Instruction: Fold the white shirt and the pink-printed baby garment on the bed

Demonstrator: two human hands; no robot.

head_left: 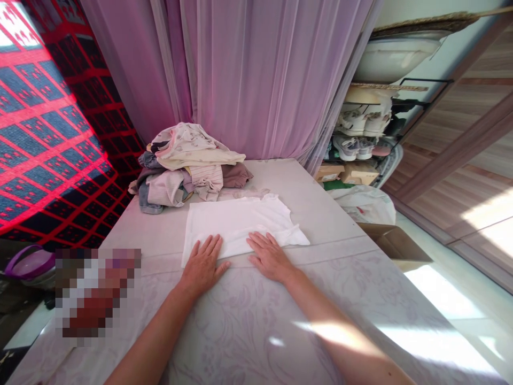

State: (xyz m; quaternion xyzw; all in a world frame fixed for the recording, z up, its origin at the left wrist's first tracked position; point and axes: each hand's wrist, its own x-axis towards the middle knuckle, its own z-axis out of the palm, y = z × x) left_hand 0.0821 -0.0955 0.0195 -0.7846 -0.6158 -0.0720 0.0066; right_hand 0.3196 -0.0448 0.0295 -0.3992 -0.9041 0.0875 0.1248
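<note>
A white shirt (236,219) lies spread sideways on the pale patterned table cover (224,331), its short sleeve toward the right. My left hand (202,264) rests flat on the shirt's near left edge, fingers stretched out and a little apart. Against the near edge further right, my right hand (270,256) lies flat too, with its fingers over the fabric and its thumb toward the left hand. Neither hand grips the cloth. Just beyond the shirt, to the left, a heap of crumpled clothes (200,144) sits on the same surface.
Purple curtains (260,80) hang along the far edge. On the right stand a shelf with shoes (352,147) and a white basin (396,59), and an open cardboard box (395,246) on the floor. A blurred-out patch (96,294) covers something at the left edge.
</note>
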